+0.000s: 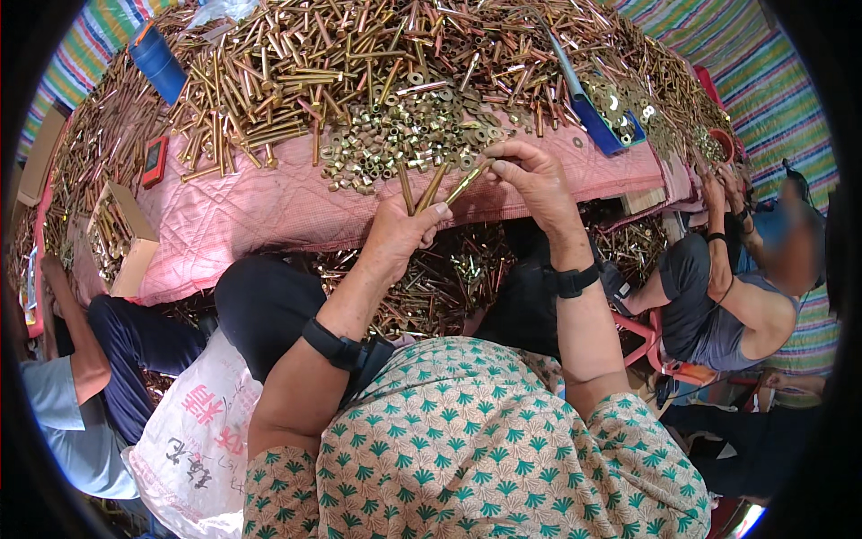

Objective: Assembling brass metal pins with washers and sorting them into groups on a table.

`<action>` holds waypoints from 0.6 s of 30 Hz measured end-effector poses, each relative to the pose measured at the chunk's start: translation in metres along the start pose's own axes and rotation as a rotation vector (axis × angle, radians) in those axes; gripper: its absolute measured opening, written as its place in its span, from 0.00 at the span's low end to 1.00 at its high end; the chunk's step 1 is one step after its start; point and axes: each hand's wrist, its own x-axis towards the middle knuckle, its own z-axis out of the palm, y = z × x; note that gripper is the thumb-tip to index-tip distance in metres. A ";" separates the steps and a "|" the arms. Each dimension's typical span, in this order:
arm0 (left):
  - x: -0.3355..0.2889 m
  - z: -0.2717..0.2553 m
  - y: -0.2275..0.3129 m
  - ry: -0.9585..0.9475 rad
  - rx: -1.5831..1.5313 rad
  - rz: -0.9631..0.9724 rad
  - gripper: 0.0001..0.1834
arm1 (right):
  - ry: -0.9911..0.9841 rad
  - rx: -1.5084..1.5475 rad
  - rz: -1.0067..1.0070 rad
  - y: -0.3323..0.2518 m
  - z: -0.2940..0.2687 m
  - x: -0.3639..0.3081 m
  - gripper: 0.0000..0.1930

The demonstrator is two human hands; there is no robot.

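Note:
My left hand (pixel 404 232) is closed around the lower ends of brass-coloured bolts (pixel 432 189); three stick up from it, fanned apart. My right hand (pixel 536 175) pinches the far tip of the rightmost bolt (pixel 465 186) between thumb and fingers, so both hands touch that one. Whether a small nut or washer sits in the right fingertips is too small to tell. Just beyond the hands lies a heap of small nuts (pixel 373 135) on a pink quilted cloth (pixel 296 198), with flat washers (pixel 480 117) at its right side.
Long bolts (pixel 287 67) are piled across the far table. A blue cup (pixel 159 65), a red box-like device (pixel 154 162) and a cardboard box (pixel 135 242) stand left. A blue scoop (pixel 603 126) holds washers. Other people sit left and right (pixel 750 296). A white sack (pixel 193 440) leans beside me.

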 end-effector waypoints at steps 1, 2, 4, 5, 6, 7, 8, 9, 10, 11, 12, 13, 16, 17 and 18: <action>-0.001 0.000 0.003 -0.017 0.002 -0.024 0.10 | 0.001 0.000 0.000 -0.001 -0.002 0.000 0.09; -0.002 0.000 0.006 -0.035 0.003 -0.048 0.09 | -0.024 -0.035 -0.034 -0.002 -0.003 0.000 0.09; -0.004 0.001 0.007 -0.045 -0.018 -0.056 0.08 | -0.050 -0.070 -0.067 -0.005 -0.006 0.000 0.09; -0.005 0.002 0.007 -0.055 -0.038 -0.064 0.08 | -0.086 -0.098 -0.071 -0.008 -0.007 0.000 0.09; -0.006 0.002 0.009 -0.054 -0.038 -0.064 0.08 | -0.124 -0.125 -0.076 -0.010 -0.007 0.000 0.08; -0.007 0.003 0.010 -0.053 -0.051 -0.072 0.07 | -0.124 -0.124 -0.076 -0.010 -0.007 0.000 0.08; -0.008 0.004 0.010 -0.052 -0.063 -0.080 0.07 | -0.114 -0.142 -0.061 -0.010 -0.006 0.000 0.08; -0.008 0.003 0.010 -0.053 -0.064 -0.080 0.07 | -0.103 -0.161 -0.046 -0.011 -0.006 0.000 0.08; -0.008 0.003 0.010 -0.056 -0.053 -0.080 0.07 | -0.103 -0.162 -0.046 -0.011 -0.006 0.000 0.08; -0.008 0.003 0.009 -0.060 -0.043 -0.080 0.07 | -0.116 -0.149 -0.029 -0.010 -0.006 0.001 0.08; -0.008 0.003 0.008 -0.061 -0.043 -0.080 0.07 | -0.128 -0.137 -0.013 -0.010 -0.007 0.001 0.07; -0.008 0.003 0.007 -0.065 -0.029 -0.051 0.06 | -0.128 -0.137 -0.013 -0.010 -0.007 0.000 0.07; -0.007 0.002 0.004 -0.064 -0.002 -0.003 0.07 | -0.123 -0.076 0.013 -0.009 -0.006 0.001 0.05; -0.006 0.002 0.003 -0.061 0.010 0.016 0.07 | -0.097 -0.036 0.029 -0.008 -0.003 0.001 0.05; -0.006 0.002 0.003 -0.060 0.009 0.018 0.07 | -0.072 0.001 0.043 -0.008 -0.001 0.002 0.05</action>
